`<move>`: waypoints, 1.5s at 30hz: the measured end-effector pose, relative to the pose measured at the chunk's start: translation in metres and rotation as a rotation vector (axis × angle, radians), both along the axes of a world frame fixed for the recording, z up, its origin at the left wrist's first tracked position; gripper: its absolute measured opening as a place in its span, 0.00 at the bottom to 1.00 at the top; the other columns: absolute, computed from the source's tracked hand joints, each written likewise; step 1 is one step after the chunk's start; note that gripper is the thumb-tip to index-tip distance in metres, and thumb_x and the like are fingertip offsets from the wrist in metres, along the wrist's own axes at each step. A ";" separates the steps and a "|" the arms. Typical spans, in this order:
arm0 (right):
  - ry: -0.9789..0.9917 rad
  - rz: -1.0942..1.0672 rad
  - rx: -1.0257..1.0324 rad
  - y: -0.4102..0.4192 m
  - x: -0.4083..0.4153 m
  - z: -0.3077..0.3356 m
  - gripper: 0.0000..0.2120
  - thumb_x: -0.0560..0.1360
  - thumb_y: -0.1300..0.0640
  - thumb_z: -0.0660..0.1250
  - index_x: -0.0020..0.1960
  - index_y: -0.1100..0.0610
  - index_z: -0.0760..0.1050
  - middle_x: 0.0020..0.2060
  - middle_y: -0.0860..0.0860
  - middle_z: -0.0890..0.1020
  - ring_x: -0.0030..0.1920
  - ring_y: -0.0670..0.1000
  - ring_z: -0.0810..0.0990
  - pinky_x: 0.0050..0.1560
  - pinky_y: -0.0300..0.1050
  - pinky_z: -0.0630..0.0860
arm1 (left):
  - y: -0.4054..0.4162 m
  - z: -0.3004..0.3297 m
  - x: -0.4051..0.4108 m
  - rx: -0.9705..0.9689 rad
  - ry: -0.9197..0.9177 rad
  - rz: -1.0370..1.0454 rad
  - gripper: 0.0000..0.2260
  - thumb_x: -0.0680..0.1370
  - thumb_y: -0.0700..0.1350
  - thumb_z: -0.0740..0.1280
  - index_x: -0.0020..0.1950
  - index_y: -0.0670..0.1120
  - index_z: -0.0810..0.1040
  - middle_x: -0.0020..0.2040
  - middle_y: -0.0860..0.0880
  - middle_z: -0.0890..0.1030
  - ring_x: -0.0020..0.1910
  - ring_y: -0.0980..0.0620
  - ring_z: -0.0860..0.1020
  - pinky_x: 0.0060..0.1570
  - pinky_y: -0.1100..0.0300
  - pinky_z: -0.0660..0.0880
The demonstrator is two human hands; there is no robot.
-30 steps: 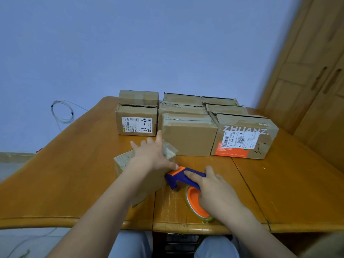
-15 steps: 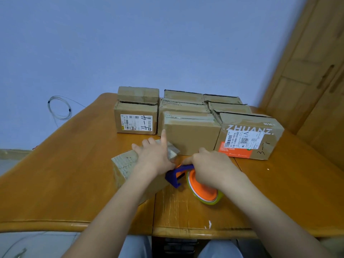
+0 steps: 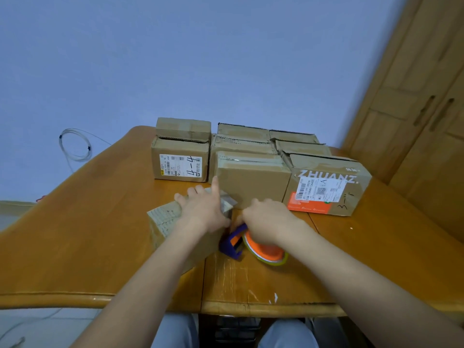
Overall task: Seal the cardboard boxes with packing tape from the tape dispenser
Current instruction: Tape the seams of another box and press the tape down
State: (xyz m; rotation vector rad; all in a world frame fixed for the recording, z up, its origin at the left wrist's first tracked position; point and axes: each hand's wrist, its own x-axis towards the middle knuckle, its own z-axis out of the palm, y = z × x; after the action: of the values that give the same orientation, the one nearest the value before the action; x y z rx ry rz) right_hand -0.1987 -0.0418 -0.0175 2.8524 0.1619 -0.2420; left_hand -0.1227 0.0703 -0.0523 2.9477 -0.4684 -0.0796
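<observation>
**Both hands at the near box, dispenser on the counter**

Head view: the left hand (image 3: 204, 209) lies palm-down on top of the small cardboard box (image 3: 173, 234) nearest the person, its fingers (image 3: 215, 183) stretched out flat and pressing, index pointing away toward the stacked boxes. The forearm runs up from the lower left and covers much of the box's top and near side.

The right hand (image 3: 267, 219) comes in from the lower right, back of the hand up, fingers curled down around the tape dispenser (image 3: 234, 244), gripping it. The dispenser sits on the wooden counter (image 3: 75, 247) just right of the near box, its blue frame and orange roll showing below the hand.

The right fingertips and the dispenser's handle are hidden under the hand. Whether tape touches the box cannot be told. More cardboard boxes (image 3: 253, 177) stand in rows behind, some partly covering each other.
</observation>
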 end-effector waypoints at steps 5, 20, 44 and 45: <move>-0.022 -0.062 0.141 -0.048 -0.014 0.029 0.29 0.76 0.63 0.55 0.65 0.32 0.69 0.46 0.49 0.68 0.54 0.56 0.75 0.48 0.45 0.70 | 0.000 -0.002 0.001 -0.025 -0.012 -0.010 0.49 0.72 0.63 0.68 0.78 0.50 0.36 0.70 0.39 0.63 0.70 0.38 0.61 0.68 0.34 0.56; 0.027 -0.571 1.062 -0.157 -0.009 -0.047 0.05 0.74 0.65 0.69 0.50 0.60 0.78 0.41 0.55 0.83 0.39 0.49 0.82 0.38 0.39 0.76 | 0.042 0.003 0.016 -0.035 0.057 -0.415 0.57 0.67 0.61 0.75 0.76 0.54 0.32 0.79 0.45 0.50 0.78 0.47 0.46 0.74 0.44 0.39; -0.799 0.187 1.052 -0.012 0.034 -0.122 0.30 0.68 0.58 0.54 0.68 0.42 0.68 0.69 0.35 0.68 0.72 0.43 0.61 0.72 0.55 0.51 | 0.056 0.003 0.035 -0.282 0.135 -0.387 0.43 0.68 0.72 0.52 0.79 0.54 0.49 0.72 0.51 0.70 0.68 0.50 0.70 0.69 0.52 0.65; -0.819 0.206 1.052 -0.012 0.035 -0.124 0.29 0.68 0.59 0.54 0.68 0.43 0.69 0.68 0.36 0.69 0.72 0.44 0.62 0.72 0.54 0.51 | 0.057 0.001 0.036 -0.292 0.134 -0.392 0.44 0.66 0.73 0.50 0.78 0.53 0.53 0.70 0.52 0.72 0.67 0.51 0.71 0.67 0.52 0.66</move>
State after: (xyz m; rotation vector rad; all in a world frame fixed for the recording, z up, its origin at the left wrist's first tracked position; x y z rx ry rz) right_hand -0.1634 -0.0543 -0.1417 3.5314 0.5171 1.4273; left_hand -0.0868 0.1269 -0.0517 2.5115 -0.9421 -0.2304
